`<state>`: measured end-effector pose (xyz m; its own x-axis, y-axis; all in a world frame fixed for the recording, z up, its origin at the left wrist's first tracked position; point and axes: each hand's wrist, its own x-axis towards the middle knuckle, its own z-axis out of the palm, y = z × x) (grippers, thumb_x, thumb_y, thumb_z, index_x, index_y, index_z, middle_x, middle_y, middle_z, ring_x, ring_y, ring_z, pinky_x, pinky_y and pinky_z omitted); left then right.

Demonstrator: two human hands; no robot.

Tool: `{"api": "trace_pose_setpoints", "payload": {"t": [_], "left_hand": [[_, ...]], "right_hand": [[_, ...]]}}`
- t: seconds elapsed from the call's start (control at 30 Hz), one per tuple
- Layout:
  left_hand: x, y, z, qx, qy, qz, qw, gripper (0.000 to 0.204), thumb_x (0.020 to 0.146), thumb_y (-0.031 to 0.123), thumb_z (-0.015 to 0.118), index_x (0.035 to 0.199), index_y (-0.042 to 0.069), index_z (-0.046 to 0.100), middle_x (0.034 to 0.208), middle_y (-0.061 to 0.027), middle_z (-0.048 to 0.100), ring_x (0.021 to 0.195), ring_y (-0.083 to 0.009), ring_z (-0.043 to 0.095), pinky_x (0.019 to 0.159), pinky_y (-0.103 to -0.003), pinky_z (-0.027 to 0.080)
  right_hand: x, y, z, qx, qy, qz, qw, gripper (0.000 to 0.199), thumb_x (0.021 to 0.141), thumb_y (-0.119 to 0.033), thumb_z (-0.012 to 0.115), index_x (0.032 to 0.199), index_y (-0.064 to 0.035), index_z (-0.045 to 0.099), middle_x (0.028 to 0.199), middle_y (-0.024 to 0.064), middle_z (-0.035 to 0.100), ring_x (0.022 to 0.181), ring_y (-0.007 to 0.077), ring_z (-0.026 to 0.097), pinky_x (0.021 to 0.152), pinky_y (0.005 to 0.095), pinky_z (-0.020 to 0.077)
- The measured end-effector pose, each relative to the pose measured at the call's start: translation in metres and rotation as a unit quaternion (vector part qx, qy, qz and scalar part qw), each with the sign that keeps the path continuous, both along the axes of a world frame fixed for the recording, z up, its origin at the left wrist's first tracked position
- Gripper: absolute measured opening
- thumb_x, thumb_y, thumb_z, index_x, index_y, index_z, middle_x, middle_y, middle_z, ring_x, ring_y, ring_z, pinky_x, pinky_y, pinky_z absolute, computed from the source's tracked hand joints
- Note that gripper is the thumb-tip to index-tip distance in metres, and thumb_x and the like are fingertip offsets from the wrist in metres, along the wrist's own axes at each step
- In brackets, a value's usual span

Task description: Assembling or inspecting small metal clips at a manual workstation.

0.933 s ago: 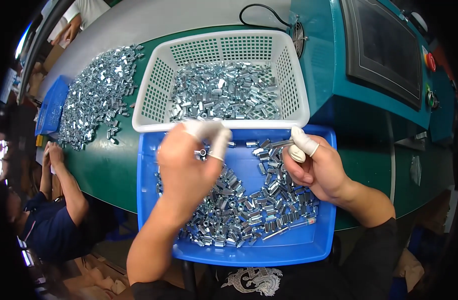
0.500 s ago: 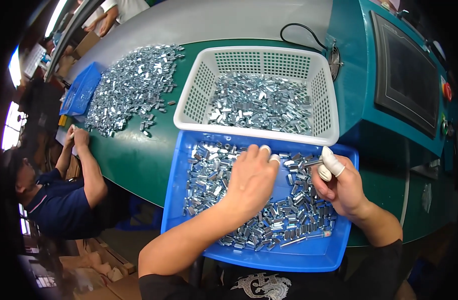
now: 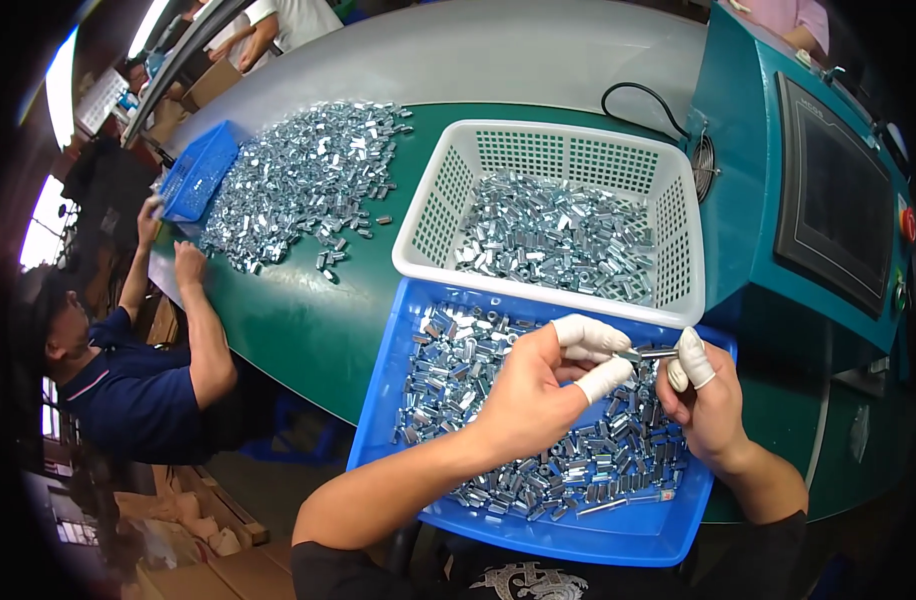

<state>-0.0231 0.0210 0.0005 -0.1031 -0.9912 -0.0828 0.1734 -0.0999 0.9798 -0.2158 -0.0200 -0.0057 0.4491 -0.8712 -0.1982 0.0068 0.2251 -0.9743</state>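
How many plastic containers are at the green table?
3: a white perforated rectangular basket, centre; large blue rectangular tray, nearer the camera; smaller blue bin, far left. Others may be hidden.

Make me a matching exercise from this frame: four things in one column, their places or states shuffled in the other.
1. Left hand
2. Right hand
3. White basket
4. Red button

A. At the far edge of the blue tray
B. Gripping a slim metal rod
C. On the teal machine
D. Pinching a small metal part

Pairs: 1-D, 2-B, 3-A, 4-C
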Motion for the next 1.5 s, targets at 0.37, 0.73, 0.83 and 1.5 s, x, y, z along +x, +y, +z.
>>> {"api": "trace_pose_setpoints", "payload": {"t": [0.37,0.73,0.83,1.5], "left_hand": [[-0.004,0.005,-0.002,-0.012,-0.069,-0.011,0.997,0.015,0.083,0.004,0.065,0.097,-0.001,0.060,0.089,-0.0065,0.064,0.084,-0.0118,0.063,0.074,-0.024,0.051],[-0.011,0.009,-0.008,-0.122,-0.121,-0.004,0.985,0.014,0.080,0.000,0.066,0.093,-0.002,0.060,0.089,-0.0097,0.064,0.085,-0.0155,0.064,0.074,-0.029,0.052],[-0.007,0.007,-0.008,-0.294,-0.268,0.036,0.917,0.022,0.075,0.006,0.072,0.093,-0.001,0.061,0.085,-0.0109,0.065,0.079,-0.0194,0.063,0.069,-0.031,0.050],[-0.015,0.006,0.011,-0.359,-0.340,0.063,0.867,0.020,0.068,0.000,0.074,0.083,0.001,0.062,0.077,-0.0073,0.061,0.064,-0.0155,0.054,0.056,-0.026,0.044]], "right_hand": [[0.000,0.008,-0.001,-0.080,0.032,0.023,0.996,0.042,0.098,-0.037,0.036,0.072,-0.0062,0.050,0.054,0.0031,0.050,0.041,0.0039,0.034,0.039,0.0191,0.0267],[0.000,0.004,0.003,-0.056,0.038,0.096,0.993,0.039,0.099,-0.029,0.038,0.071,-0.0055,0.051,0.058,0.0020,0.054,0.045,0.0035,0.038,0.041,0.0198,0.0299],[0.000,0.003,0.006,-0.025,0.035,0.110,0.993,0.038,0.099,-0.029,0.038,0.073,-0.0046,0.052,0.058,0.0020,0.054,0.044,0.0037,0.038,0.041,0.0199,0.0300],[-0.004,-0.007,0.003,0.309,-0.122,0.188,0.924,0.045,0.097,-0.038,0.037,0.069,-0.0059,0.048,0.056,0.0055,0.050,0.039,0.0059,0.033,0.037,0.0214,0.0269]]}}
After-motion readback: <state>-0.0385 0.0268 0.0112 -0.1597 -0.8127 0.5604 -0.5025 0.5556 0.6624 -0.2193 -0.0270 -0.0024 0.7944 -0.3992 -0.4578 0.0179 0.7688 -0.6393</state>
